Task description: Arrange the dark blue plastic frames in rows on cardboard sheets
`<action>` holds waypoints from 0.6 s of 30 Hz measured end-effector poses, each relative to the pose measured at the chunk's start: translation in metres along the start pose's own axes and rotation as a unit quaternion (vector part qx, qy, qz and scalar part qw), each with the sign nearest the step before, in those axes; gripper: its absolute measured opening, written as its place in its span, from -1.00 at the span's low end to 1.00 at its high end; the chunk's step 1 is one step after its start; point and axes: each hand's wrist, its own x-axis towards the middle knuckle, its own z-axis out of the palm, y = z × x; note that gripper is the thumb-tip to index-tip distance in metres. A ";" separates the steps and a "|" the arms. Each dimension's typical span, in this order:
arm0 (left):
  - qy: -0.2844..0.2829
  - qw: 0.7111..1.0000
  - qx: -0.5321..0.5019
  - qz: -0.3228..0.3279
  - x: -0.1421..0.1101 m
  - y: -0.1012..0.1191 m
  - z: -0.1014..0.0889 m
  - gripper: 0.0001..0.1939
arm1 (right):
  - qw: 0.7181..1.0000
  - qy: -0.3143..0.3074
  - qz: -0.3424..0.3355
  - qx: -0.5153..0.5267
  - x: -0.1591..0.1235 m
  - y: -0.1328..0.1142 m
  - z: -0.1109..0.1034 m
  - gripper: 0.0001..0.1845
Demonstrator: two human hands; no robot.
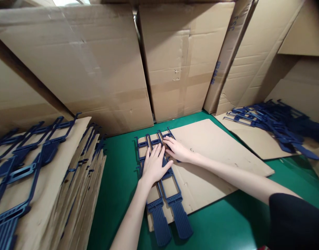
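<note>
Two dark blue plastic frames with ribbed paddle ends, a left one (160,225) and a right one (182,218), lie side by side on a flat cardboard sheet (214,149). Their paddles stick out past the sheet's near edge. Over the middle of the frames my left hand (154,166) rests flat, fingers stretched and thumb apart. My right hand (179,150) touches the upper right part of the blue pieces, its fingers extended. Both hands hide part of the plastic, so I cannot tell whether more pieces lie beneath.
A tall stack of cardboard sheets (78,180) layered with blue frames stands at the left. At the right, a pile of loose blue pieces (274,121) lies on cardboard. Large cardboard boxes (185,62) wall off the back of the green table (206,225).
</note>
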 end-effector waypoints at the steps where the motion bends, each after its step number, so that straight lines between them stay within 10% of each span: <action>1: 0.001 1.000 0.001 0.001 0.000 0.000 0.000 -0.29 | 1.000 -0.003 -0.006 0.001 -0.001 -0.002 0.000 -0.55; 11: 0.007 1.000 0.005 0.009 0.000 -0.003 0.000 -0.31 | 1.000 0.009 -0.026 -0.016 -0.015 -0.016 -0.020 -0.64; 18: 0.010 1.000 0.003 0.007 0.002 -0.004 0.001 -0.31 | 0.982 0.063 0.107 -0.139 -0.064 0.047 -0.113 -0.73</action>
